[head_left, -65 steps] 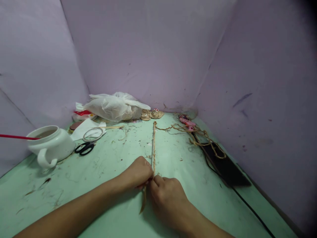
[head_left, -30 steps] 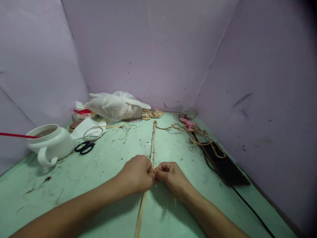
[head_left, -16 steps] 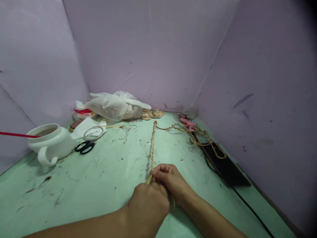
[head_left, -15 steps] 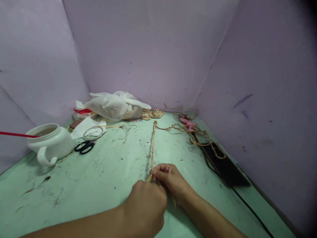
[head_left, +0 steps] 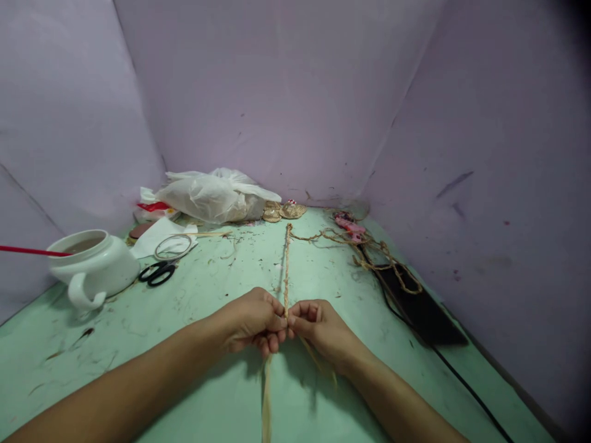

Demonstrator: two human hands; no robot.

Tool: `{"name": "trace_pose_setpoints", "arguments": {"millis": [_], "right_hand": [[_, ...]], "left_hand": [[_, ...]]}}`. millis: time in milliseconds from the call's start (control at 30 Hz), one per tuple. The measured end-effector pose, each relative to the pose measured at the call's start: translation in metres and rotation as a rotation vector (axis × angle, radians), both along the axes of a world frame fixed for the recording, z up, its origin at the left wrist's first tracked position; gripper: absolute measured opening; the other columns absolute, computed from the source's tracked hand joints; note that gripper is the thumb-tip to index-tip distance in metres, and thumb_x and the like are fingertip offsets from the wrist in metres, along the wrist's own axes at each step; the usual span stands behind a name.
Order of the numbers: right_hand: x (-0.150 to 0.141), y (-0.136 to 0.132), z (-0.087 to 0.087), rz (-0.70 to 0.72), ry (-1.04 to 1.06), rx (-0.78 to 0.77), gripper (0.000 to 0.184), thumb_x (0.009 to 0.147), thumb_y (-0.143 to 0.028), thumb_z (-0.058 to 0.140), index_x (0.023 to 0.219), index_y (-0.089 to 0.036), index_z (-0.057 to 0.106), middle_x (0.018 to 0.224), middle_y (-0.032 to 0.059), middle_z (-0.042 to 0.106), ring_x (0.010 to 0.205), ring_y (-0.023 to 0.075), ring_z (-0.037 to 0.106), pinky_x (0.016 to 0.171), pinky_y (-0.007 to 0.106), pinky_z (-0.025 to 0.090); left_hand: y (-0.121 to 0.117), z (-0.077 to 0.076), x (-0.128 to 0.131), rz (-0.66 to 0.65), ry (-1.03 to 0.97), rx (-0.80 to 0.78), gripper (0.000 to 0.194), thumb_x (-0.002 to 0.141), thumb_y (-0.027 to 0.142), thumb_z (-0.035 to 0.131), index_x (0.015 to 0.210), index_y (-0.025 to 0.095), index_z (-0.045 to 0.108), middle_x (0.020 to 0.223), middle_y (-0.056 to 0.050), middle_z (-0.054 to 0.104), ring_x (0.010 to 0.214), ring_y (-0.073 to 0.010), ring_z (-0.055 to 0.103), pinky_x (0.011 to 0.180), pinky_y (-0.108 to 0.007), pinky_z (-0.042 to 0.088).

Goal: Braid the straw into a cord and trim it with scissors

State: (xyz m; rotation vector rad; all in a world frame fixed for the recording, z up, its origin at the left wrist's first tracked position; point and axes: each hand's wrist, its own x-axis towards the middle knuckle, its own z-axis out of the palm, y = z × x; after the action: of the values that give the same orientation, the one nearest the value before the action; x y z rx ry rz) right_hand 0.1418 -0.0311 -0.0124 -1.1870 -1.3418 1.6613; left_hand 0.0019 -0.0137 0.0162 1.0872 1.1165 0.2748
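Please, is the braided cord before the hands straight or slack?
Straight. The braided cord runs in one line, without loops, from its far end to the left hand and right hand.

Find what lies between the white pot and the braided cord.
In the head view: black-handled scissors, a wire ring and white paper by the pot, then littered green tabletop up to the braided cord.

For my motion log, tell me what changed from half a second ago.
The left hand moved forward and leftward, to beside the right hand at the braided cord; a pale strand now trails below it. The right hand kept pinching the cord; black scissors and white pot stayed put.
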Motion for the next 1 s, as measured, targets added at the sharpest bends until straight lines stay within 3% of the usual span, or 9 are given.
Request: {"name": "trace_pose_setpoints", "arguments": {"millis": [133, 267, 467, 700, 1000], "right_hand": [[0.005, -0.002, -0.003, 0.030, -0.388, 0.241, 0.011, 0.066, -0.022, 0.053, 0.058, -0.015, 0.053, 0.052, -0.0003, 0.054, 0.048, 0.0088, 0.042, 0.047, 0.021, 0.029], [0.006, -0.012, 0.000, 0.044, -0.800, 0.552, 0.014, 0.068, -0.014, 0.046, 0.065, -0.017, 0.059, 0.056, 0.0012, 0.059, 0.049, 0.0101, 0.045, 0.047, 0.021, 0.026], [0.001, -0.022, 0.012, 0.039, -1.119, 0.658, 0.019, 0.069, -0.017, 0.046, 0.061, -0.018, 0.063, 0.064, 0.0062, 0.065, 0.055, 0.0144, 0.054, 0.048, 0.025, 0.024], [-0.004, -0.036, 0.015, 0.141, -1.181, 0.657, 0.018, 0.069, -0.018, 0.045, 0.064, -0.018, 0.062, 0.065, 0.0064, 0.067, 0.055, 0.0168, 0.058, 0.048, 0.028, 0.024], [-0.011, -0.040, 0.016, 0.329, -1.178, 0.714, 0.023, 0.068, -0.014, 0.045, 0.083, -0.012, 0.062, 0.076, 0.0093, 0.067, 0.059, 0.0194, 0.060, 0.048, 0.029, 0.025]], "left_hand": [[-0.002, -0.007, 0.005, -0.024, 0.183, 0.095, 0.020, 0.062, 0.013, 0.044, 0.043, 0.013, 0.045, 0.029, 0.001, 0.043, 0.026, -0.0095, 0.040, 0.030, -0.020, 0.032], [-0.004, -0.017, 0.011, 0.023, 0.377, 0.226, 0.015, 0.055, 0.008, 0.043, 0.041, 0.016, 0.042, 0.024, 0.005, 0.032, 0.023, -0.0085, 0.031, 0.029, -0.019, 0.022], [-0.006, -0.029, 0.012, 0.080, 0.358, 0.301, 0.012, 0.050, 0.006, 0.042, 0.042, 0.015, 0.043, 0.028, 0.007, 0.028, 0.028, -0.0041, 0.024, 0.032, -0.020, 0.012], [-0.008, -0.032, 0.014, 0.098, 0.320, 0.237, 0.011, 0.049, 0.009, 0.040, 0.041, 0.017, 0.042, 0.025, 0.007, 0.026, 0.022, -0.0062, 0.021, 0.028, -0.021, 0.012], [-0.003, -0.028, 0.006, -0.009, 0.158, 0.180, 0.010, 0.049, 0.011, 0.043, 0.040, 0.016, 0.043, 0.027, 0.006, 0.032, 0.022, -0.0051, 0.022, 0.027, -0.020, 0.011]]}}
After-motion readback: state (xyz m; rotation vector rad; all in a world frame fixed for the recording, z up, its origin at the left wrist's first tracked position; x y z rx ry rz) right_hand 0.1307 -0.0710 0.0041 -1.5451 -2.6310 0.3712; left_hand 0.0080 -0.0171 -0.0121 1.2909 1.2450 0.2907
